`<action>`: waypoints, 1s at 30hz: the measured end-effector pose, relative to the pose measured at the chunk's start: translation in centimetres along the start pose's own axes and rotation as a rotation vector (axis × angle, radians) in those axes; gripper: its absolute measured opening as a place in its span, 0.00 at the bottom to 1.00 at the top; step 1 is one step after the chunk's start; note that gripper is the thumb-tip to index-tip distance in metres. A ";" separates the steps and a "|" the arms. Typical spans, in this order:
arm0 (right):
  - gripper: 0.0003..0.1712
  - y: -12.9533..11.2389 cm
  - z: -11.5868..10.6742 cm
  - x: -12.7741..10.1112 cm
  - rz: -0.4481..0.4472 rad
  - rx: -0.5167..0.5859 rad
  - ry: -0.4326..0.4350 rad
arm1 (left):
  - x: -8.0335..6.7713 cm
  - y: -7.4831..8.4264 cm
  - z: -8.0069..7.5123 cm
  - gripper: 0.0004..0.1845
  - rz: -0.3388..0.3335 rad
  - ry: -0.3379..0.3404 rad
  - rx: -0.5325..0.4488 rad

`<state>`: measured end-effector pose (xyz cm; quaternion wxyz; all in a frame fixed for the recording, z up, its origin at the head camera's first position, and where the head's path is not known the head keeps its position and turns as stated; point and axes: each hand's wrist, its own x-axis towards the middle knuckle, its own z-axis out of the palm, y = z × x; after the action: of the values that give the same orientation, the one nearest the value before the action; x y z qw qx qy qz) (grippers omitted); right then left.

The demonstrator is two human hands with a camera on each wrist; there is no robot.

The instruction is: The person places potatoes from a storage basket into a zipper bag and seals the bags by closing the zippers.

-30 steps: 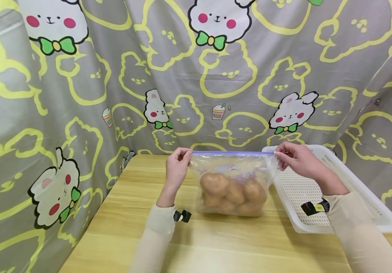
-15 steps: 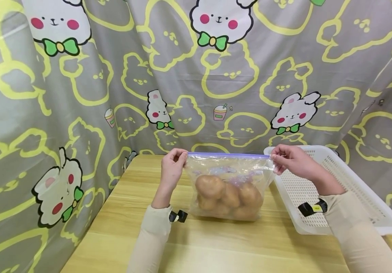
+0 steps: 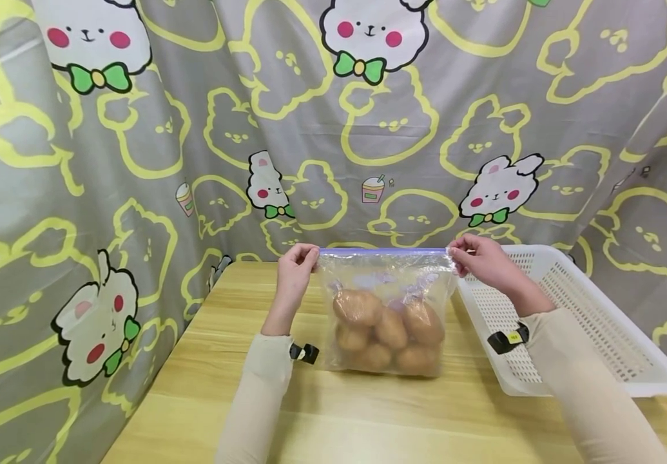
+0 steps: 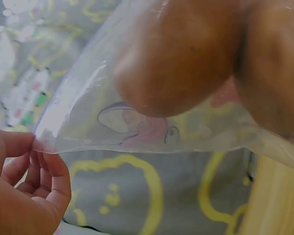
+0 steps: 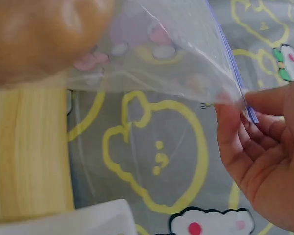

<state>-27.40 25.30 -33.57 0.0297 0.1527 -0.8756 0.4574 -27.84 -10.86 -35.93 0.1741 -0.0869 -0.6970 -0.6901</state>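
Observation:
A clear zip bag [image 3: 382, 265] with a purple strip along its top stands upright over the table, several brown potatoes [image 3: 391, 330] heaped inside. At its upper left corner my left hand [image 3: 294, 274] pinches the plastic between thumb and fingers; the left wrist view shows this hand [image 4: 32, 191] from close by. My right hand [image 3: 486, 263] pinches the opposite top corner. In the right wrist view, the end of the purple strip [image 5: 230, 58] pokes out past the right thumb and finger. Between both hands the top edge is stretched straight. Printed shapes show on the plastic.
To the right, a white perforated plastic basket [image 3: 600, 309] lies on the wooden table [image 3: 205, 386], partly behind the right forearm. A grey curtain [image 3: 310, 116] with yellow outlines and white rabbits hangs behind the table and at both sides.
The bag's top edge has risen and the bag stands straighter, the potatoes showing more clearly. My right hand has shifted left and slightly up; my left hand has moved a little left and up.

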 end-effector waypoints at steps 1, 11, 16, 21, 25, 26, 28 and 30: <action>0.15 0.2 0.2 0.4 0.004 -0.007 0.016 | 0.4 -0.4 0.1 0.11 -0.016 0.006 -0.007; 0.26 1.6 2.4 2.5 0.028 -0.054 0.026 | 2.3 -3.2 0.6 0.13 -0.160 0.026 -0.006; 0.39 1.9 3.5 3.0 0.058 -0.047 0.006 | 2.7 -4.3 0.5 0.16 -0.220 -0.032 0.020; 0.50 2.7 4.8 3.1 0.107 -0.015 -0.014 | 2.6 -5.5 0.7 0.22 -0.278 -0.123 0.074; 0.53 3.3 6.0 2.9 0.149 0.041 -0.078 | 2.3 -6.1 0.8 0.27 -0.299 -0.151 0.161; 0.53 3.4 6.3 2.9 0.158 0.047 -0.094 | 2.2 -6.2 0.8 0.28 -0.311 -0.160 0.179; 0.53 3.7 6.8 2.8 0.166 0.046 -0.119 | 2.1 -6.4 0.9 0.31 -0.338 -0.196 0.201; 0.52 4.0 7.3 2.7 0.172 0.041 -0.139 | 2.0 -6.6 0.9 0.34 -0.376 -0.248 0.198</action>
<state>-30.55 20.92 -40.44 -0.0734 0.1091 -0.8758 0.4643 -32.23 -10.39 -41.38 -0.0365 -0.0223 -0.7811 -0.6229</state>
